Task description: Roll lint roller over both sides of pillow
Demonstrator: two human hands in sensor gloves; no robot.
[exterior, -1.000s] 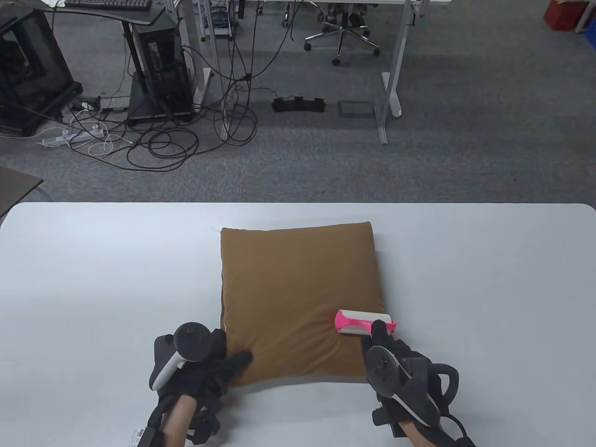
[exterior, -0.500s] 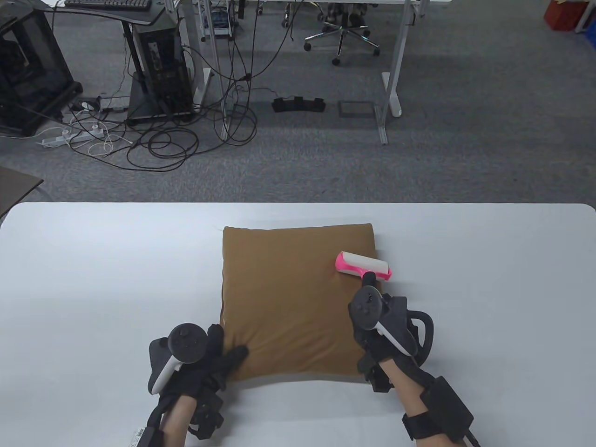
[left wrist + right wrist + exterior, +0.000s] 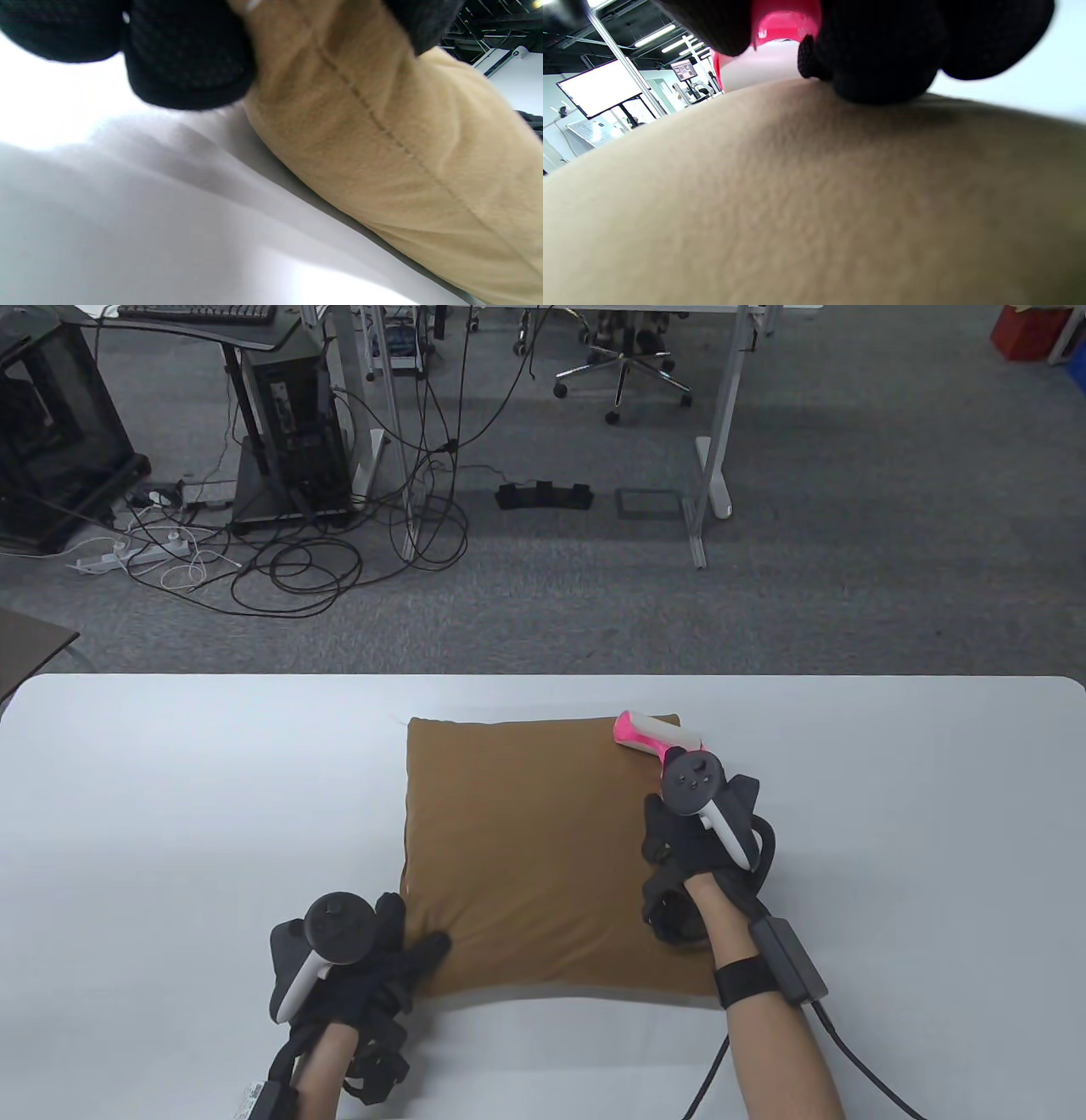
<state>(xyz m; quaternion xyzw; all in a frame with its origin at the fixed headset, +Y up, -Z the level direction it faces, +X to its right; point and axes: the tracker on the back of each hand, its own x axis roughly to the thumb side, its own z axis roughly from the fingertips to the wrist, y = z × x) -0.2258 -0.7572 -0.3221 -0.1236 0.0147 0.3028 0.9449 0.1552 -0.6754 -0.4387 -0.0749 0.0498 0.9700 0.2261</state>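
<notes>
A brown square pillow (image 3: 530, 848) lies flat on the white table (image 3: 170, 814). My right hand (image 3: 691, 831) grips the handle of a pink and white lint roller (image 3: 653, 732), whose head rests at the pillow's far right corner. In the right wrist view the pink roller frame (image 3: 780, 25) shows above the pillow fabric (image 3: 797, 203). My left hand (image 3: 382, 967) presses on the pillow's near left corner, thumb on top. The left wrist view shows the pillow's side seam (image 3: 382, 127) under my gloved fingers (image 3: 186, 63).
The table's far edge (image 3: 543, 676) runs just behind the pillow. Beyond it is grey carpet with desk legs (image 3: 717, 449), an office chair (image 3: 624, 364) and cables (image 3: 297, 560). My right wrist cable (image 3: 848, 1052) trails off the near edge.
My right hand has rolled the lint roller away from me along the pillow's right side, from the near edge to the far corner. My left hand has stayed on the near left corner.
</notes>
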